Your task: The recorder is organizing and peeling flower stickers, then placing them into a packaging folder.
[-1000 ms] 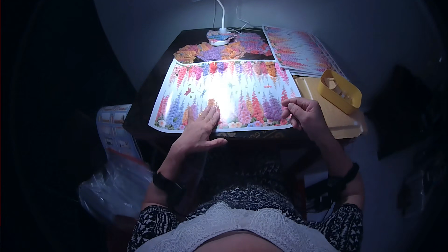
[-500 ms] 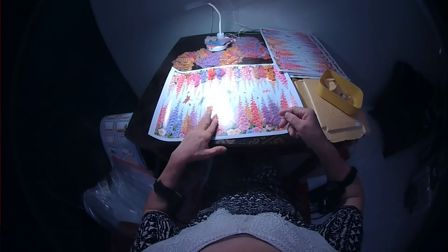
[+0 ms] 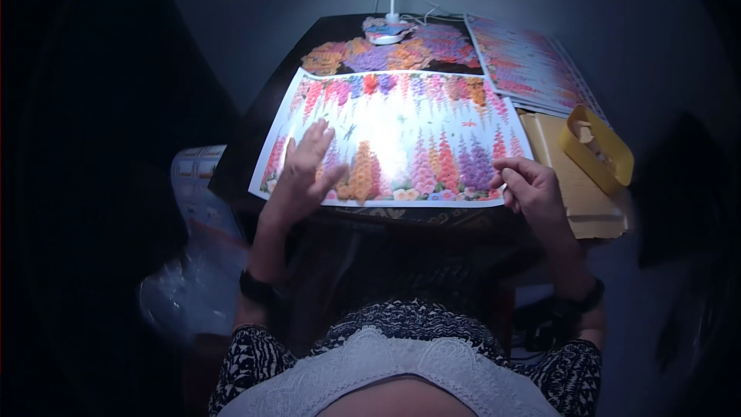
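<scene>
A glossy sheet printed with colourful flower spikes (image 3: 455, 120) lies across the table under a bright glare. My left hand (image 3: 305, 174) is over its left part, fingers stretched out and holding nothing. Beside that hand, an orange flower spike (image 3: 361, 171) near the sheet's lower edge looks bolder than the printed ones around it. My right hand (image 3: 532, 189) is at the sheet's lower right corner, thumb and forefinger pinched together. Whatever may be between those fingertips is too small to make out.
Behind the sheet lie many cut-out paper flowers (image 3: 374, 56), with a lit white lamp (image 3: 392, 0) among them. More printed sheets (image 3: 532, 66) are stacked at the back right. A yellow tray (image 3: 617, 170) with small scraps sits on brown cardboard (image 3: 583, 212).
My left hand has lifted off the sheet and moved to the left, uncovering the orange flower spike. My right hand stays pinched near the right corner. The view has shifted.
</scene>
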Action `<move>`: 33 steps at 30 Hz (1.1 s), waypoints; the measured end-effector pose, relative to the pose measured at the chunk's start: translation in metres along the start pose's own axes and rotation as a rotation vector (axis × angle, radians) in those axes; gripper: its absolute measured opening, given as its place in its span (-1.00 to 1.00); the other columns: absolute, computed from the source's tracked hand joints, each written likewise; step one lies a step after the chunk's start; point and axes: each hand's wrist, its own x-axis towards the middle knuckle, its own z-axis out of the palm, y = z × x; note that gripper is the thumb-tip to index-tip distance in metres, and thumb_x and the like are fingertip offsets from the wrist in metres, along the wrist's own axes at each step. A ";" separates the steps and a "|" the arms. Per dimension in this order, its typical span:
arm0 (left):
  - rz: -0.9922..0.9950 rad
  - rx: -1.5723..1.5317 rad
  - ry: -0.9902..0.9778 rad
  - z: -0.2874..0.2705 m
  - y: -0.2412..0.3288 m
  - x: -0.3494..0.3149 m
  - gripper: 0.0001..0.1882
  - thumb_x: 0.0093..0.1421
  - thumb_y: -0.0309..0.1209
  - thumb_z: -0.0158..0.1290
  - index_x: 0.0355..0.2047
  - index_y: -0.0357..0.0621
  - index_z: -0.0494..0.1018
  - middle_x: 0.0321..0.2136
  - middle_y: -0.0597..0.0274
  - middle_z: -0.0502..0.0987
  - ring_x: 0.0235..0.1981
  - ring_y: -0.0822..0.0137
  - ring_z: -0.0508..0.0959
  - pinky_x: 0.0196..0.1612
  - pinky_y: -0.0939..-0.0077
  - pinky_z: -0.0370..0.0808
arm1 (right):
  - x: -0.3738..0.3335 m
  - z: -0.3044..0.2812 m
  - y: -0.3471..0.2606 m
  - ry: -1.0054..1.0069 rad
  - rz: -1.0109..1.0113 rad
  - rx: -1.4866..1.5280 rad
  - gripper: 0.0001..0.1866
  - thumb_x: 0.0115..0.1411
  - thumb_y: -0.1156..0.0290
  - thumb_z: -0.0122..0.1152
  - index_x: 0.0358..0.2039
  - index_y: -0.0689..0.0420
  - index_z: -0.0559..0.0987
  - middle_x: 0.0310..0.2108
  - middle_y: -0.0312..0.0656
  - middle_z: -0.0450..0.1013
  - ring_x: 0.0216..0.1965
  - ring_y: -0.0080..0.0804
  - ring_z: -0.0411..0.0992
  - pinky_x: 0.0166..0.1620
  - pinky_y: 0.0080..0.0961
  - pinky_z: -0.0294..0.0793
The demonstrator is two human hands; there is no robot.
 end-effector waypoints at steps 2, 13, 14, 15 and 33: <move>-0.035 -0.019 0.105 -0.007 -0.007 0.008 -0.37 0.21 -0.15 0.03 0.13 -0.42 0.24 0.18 -0.29 0.20 0.26 -0.09 0.16 0.27 -0.03 0.00 | -0.002 -0.005 -0.001 -0.033 0.032 -0.024 -0.77 0.26 0.47 0.01 -0.17 0.34 0.52 -0.36 -0.22 0.51 -0.49 -0.73 0.38 -0.43 -0.75 0.38; -0.320 -0.463 0.287 -0.032 -0.024 0.069 -0.55 0.29 -0.35 -0.12 0.06 -0.49 0.31 -0.09 -0.21 0.50 -0.07 0.23 0.53 0.01 0.52 0.39 | 0.006 -0.024 -0.008 -0.087 -0.308 -0.776 -0.75 0.14 0.42 0.13 -0.21 0.31 0.54 -0.19 0.02 0.47 -0.14 -0.06 0.43 -0.03 -0.30 0.38; -0.315 -0.444 0.289 -0.032 -0.028 0.075 -0.56 0.26 -0.32 -0.12 0.03 -0.45 0.35 -0.11 -0.25 0.51 -0.08 0.15 0.55 0.00 0.46 0.41 | 0.007 -0.025 -0.010 -0.095 -0.305 -0.773 -0.75 0.14 0.42 0.13 -0.21 0.31 0.54 -0.19 0.02 0.47 -0.14 -0.06 0.43 -0.03 -0.30 0.38; -0.324 -0.443 0.286 -0.033 -0.031 0.080 -0.56 0.26 -0.32 -0.12 0.03 -0.45 0.35 -0.11 -0.25 0.51 -0.08 0.15 0.55 0.00 0.46 0.41 | 0.008 -0.025 -0.013 -0.113 -0.235 -0.750 -0.75 0.14 0.43 0.13 -0.21 0.31 0.54 -0.19 0.02 0.48 -0.14 -0.06 0.43 -0.04 -0.30 0.38; -0.634 -0.249 0.022 -0.027 -0.085 0.055 -0.67 0.23 -0.31 -0.10 -0.29 -0.43 0.44 -0.47 -0.06 0.51 -0.45 0.28 0.48 -0.28 0.38 0.39 | 0.030 -0.033 -0.008 -0.302 -0.116 -0.936 -0.65 0.11 0.34 0.15 -0.15 0.31 0.52 -0.12 0.09 0.41 -0.07 0.03 0.36 0.00 -0.25 0.34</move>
